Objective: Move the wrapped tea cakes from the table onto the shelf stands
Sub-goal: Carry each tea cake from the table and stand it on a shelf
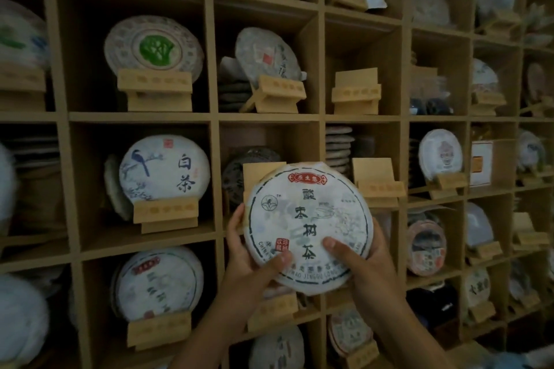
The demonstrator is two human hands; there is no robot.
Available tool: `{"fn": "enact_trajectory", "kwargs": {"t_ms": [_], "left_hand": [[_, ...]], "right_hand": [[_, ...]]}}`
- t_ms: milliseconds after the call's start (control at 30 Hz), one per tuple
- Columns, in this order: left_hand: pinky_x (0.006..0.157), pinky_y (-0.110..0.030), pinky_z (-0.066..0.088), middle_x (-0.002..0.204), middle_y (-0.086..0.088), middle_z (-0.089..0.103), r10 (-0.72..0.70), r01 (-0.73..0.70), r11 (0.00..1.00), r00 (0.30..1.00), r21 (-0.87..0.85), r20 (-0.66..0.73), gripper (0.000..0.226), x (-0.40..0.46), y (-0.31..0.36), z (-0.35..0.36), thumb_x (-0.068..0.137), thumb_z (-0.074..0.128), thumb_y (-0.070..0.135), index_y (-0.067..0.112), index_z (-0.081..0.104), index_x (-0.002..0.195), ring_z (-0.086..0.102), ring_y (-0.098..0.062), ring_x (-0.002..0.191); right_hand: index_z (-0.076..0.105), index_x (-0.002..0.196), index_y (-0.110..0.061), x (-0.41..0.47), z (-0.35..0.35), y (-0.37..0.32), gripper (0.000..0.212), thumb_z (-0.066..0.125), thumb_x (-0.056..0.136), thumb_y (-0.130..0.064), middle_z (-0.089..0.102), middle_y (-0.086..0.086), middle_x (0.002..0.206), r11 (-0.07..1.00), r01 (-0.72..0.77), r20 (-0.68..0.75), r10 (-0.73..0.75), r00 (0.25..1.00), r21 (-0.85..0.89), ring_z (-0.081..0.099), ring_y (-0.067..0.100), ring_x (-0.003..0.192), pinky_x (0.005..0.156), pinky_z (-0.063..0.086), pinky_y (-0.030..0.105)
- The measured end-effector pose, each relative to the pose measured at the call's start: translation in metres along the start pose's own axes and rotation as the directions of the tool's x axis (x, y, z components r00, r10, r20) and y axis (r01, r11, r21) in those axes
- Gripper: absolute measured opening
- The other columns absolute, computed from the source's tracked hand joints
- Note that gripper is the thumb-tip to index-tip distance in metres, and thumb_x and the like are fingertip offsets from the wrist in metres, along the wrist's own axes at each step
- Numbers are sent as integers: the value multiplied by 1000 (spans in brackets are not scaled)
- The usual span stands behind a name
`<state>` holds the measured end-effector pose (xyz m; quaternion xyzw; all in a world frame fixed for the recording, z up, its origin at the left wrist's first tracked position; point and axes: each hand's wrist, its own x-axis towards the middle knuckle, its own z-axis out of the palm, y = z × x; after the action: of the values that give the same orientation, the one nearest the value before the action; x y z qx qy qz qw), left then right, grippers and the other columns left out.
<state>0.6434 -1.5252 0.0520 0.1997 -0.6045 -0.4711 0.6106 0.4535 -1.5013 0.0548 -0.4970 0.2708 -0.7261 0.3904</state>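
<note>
- Both hands hold one wrapped tea cake [308, 228] upright, face toward the camera, in front of the shelf [209, 117].
- The left hand [251, 252] grips its lower left edge, thumb across the wrapper; the right hand [356, 252] clamps the lower right edge the same way.
- The step looks like placing: the cake sits just before an empty wooden stand [257, 174] in the middle cubby.
- Next, it likely needs lifting slightly, then lowering onto that stand's ledge, leaning back.
- The cake hides the stand's front lip, so contact cannot be judged.
- The table is out of view; outer cubbies are blurred and dim.
</note>
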Motion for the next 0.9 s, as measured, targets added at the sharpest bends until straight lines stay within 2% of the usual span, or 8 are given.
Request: {"fn": "enact_trajectory", "kwargs": {"t_ms": [100, 200, 300, 367, 533, 667, 767, 900], "left_hand": [[62, -34, 59, 122, 12, 64, -37, 37, 999, 975, -1, -220, 70, 43, 2, -3, 66, 78, 54, 58, 38, 124, 71, -16, 96], [78, -33, 52, 142, -8, 49, 6, 51, 990, 918, 133, -397, 52, 92, -5, -17, 93, 61, 25, 30, 37, 139, 60, -16, 105], [101, -36, 40, 155, -9, 31, 29, 145, 913, 910, 382, -413, 77, 128, -19, -33, 89, 69, 17, 21, 24, 151, 41, -22, 131], [109, -38, 36, 158, -9, 26, 21, 198, 882, 891, 428, -454, 91, 143, -27, -36, 85, 74, 21, 18, 15, 154, 32, -25, 141], [94, -26, 35, 154, -8, 33, 20, 217, 860, 890, 462, -455, 103, 171, -46, -32, 79, 80, 20, 14, 9, 154, 36, -10, 118], [96, -31, 38, 152, -9, 36, -75, 284, 870, 885, 404, -460, 108, 184, -58, -39, 78, 82, 24, 19, 6, 154, 42, -17, 121], [103, -40, 43, 150, -11, 39, -99, 328, 843, 874, 426, -476, 105, 187, -68, -47, 77, 82, 23, 19, 12, 154, 46, -30, 128], [89, -36, 47, 142, -10, 48, -83, 316, 839, 879, 443, -470, 94, 187, -75, -55, 72, 85, 19, 20, 30, 148, 52, -22, 111]], "right_hand": [[49, 137, -36, 31, -17, 2, 86, 86, 60, -23, 67, -3, 128, 999, -10, 28, 9, 1000, 50, 65, 24, 116, 88, 57, 54], [48, 138, -33, 61, -37, 0, 88, 85, 59, -21, 67, -2, 128, 997, -3, 41, -1, 999, 80, 65, 24, 116, 90, 56, 55], [50, 136, -35, 87, -59, -4, 83, 82, 63, -14, 68, -2, 126, 992, 4, 83, -15, 996, 125, 67, 21, 113, 82, 60, 49], [52, 134, -37, 102, -71, -5, 77, 79, 67, -10, 69, -3, 125, 988, 2, 110, -19, 994, 156, 68, 19, 110, 78, 61, 46], [56, 122, -44, 126, -87, -5, 71, 82, 63, -14, 71, -6, 119, 989, 18, 123, -37, 992, 145, 70, 18, 106, 72, 61, 41], [53, 129, -41, 130, -94, -5, 79, 85, 60, -18, 70, -5, 123, 989, 39, 109, -55, 993, 140, 69, 17, 108, 73, 61, 41], [50, 134, -37, 130, -94, -3, 83, 84, 60, -17, 69, -4, 125, 990, 47, 93, -60, 994, 129, 69, 18, 109, 75, 61, 43], [48, 136, -34, 130, -93, -1, 84, 83, 62, -16, 68, -3, 125, 991, 57, 79, -67, 995, 122, 68, 18, 110, 74, 61, 41]]}}
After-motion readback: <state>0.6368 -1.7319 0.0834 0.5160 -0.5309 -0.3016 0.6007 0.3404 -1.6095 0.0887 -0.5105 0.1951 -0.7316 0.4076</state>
